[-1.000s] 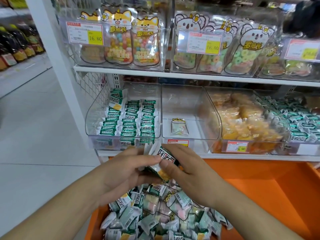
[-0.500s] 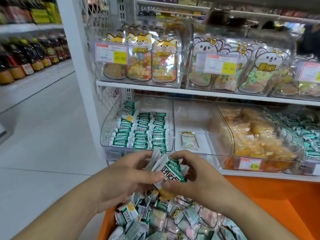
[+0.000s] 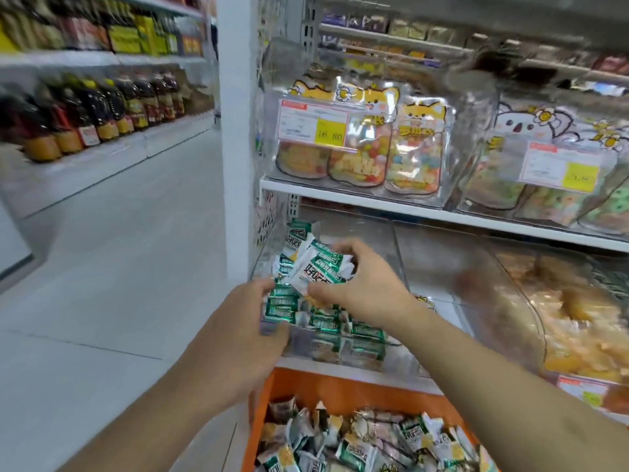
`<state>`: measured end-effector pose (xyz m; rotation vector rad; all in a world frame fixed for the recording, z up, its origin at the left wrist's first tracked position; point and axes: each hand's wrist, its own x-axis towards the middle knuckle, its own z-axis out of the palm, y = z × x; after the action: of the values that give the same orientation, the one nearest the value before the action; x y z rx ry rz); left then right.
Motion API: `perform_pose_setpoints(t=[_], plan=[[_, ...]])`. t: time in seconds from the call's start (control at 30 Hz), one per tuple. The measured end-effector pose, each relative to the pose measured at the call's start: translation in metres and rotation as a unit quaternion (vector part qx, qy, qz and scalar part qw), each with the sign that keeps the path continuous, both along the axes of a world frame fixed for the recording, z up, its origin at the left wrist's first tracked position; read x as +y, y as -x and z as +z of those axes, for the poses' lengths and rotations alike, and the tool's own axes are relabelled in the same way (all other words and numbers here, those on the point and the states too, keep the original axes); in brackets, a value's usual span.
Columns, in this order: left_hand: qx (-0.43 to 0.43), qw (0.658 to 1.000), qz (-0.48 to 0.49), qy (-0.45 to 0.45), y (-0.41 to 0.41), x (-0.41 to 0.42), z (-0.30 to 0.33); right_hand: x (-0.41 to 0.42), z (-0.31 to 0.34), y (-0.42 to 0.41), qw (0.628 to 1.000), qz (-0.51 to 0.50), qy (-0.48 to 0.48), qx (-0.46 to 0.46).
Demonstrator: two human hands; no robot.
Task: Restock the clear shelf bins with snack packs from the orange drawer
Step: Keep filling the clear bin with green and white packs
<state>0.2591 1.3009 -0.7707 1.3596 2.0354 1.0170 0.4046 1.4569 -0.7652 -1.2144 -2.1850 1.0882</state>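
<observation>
My right hand [image 3: 364,287] grips a small stack of green-and-white snack packs [image 3: 315,265] and holds it over the leftmost clear shelf bin [image 3: 384,356], which has rows of the same packs [image 3: 326,321] lying in it. My left hand [image 3: 245,321] is at the bin's left front corner, fingertips touching the lower edge of the held stack. Below, the orange drawer [image 3: 326,386] stands open with a loose heap of mixed snack packs [image 3: 360,441].
A nearly empty clear bin [image 3: 439,267] sits right of the first, then a bin of yellow snacks [image 3: 565,321]. The shelf above carries clear bins of candy bags [image 3: 367,155] with price tags. A white upright post [image 3: 236,131] and an open aisle floor lie to the left.
Both hands rose from above the drawer up to the leftmost bin, carrying the stack of packs. The view swung left and closer to the shelf.
</observation>
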Motion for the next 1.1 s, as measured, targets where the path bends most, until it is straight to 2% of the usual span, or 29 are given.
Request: perform_pose_setpoints(t=[0.17, 0.43, 0.57, 0.8, 1.1], plan=[[0.102, 0.993, -0.037, 0.054, 0.009, -0.001, -0.017, 0.044, -0.019, 0.050, 0.997, 0.014, -0.060, -0.041], [0.115, 0.991, -0.046, 0.047, 0.012, 0.007, -0.030, 0.074, -0.048, 0.078, 0.987, 0.053, -0.118, -0.095], [0.111, 0.992, -0.050, 0.039, 0.012, 0.006, -0.033, 0.079, -0.060, 0.076, 0.988, 0.025, -0.132, -0.075], [0.115, 0.991, -0.053, 0.038, 0.011, 0.007, -0.033, 0.080, -0.058, 0.073, 0.995, 0.032, -0.069, -0.060], [0.121, 0.990, -0.055, 0.042, 0.010, 0.009, -0.034, 0.079, -0.060, 0.072, 0.995, 0.025, -0.091, 0.010]])
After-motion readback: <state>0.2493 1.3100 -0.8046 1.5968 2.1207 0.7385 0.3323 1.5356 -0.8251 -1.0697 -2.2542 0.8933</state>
